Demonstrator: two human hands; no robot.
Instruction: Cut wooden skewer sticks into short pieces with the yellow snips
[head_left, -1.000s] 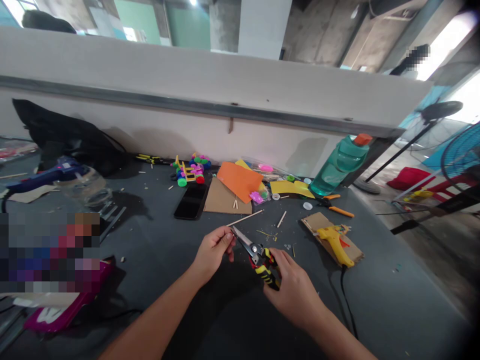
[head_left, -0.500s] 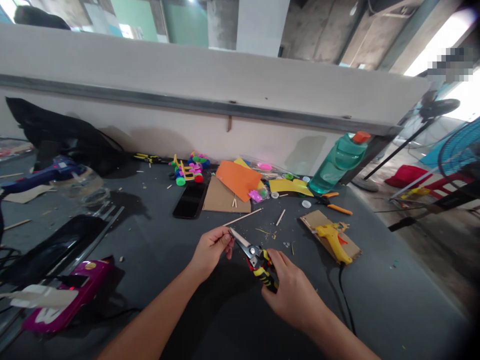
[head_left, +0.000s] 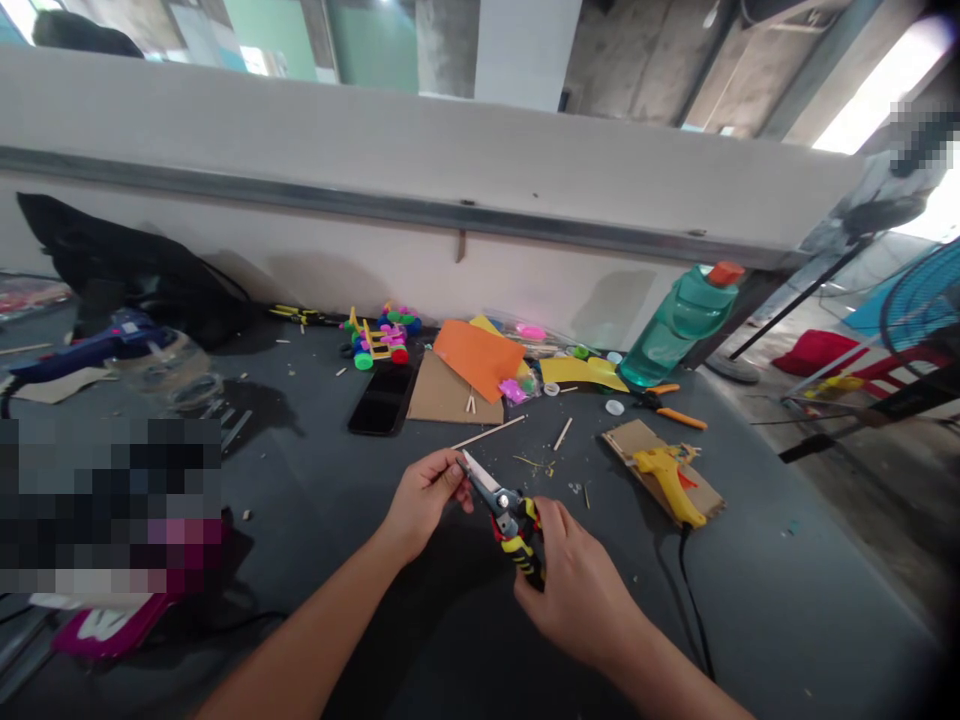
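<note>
Over the dark surface (head_left: 315, 500), the right hand (head_left: 577, 590) is closed around the yellow-and-black handles of the cutters (head_left: 504, 515), whose blade tips meet the pinched fingers of the left hand (head_left: 424, 495), near a phone (head_left: 382, 400).

We find no writing that can be read anywhere in this view. The magenta flat case (head_left: 112, 625) at the near left edge of the dark grey counter (head_left: 750, 600) carries a pale patch (possibly a label), but it is too small and blurred for us to make out letters. The translucent green water bottle with the orange cap (head_left: 675, 330) and the yellow glue gun (head_left: 667, 478) show us no legible brand or number.
</note>
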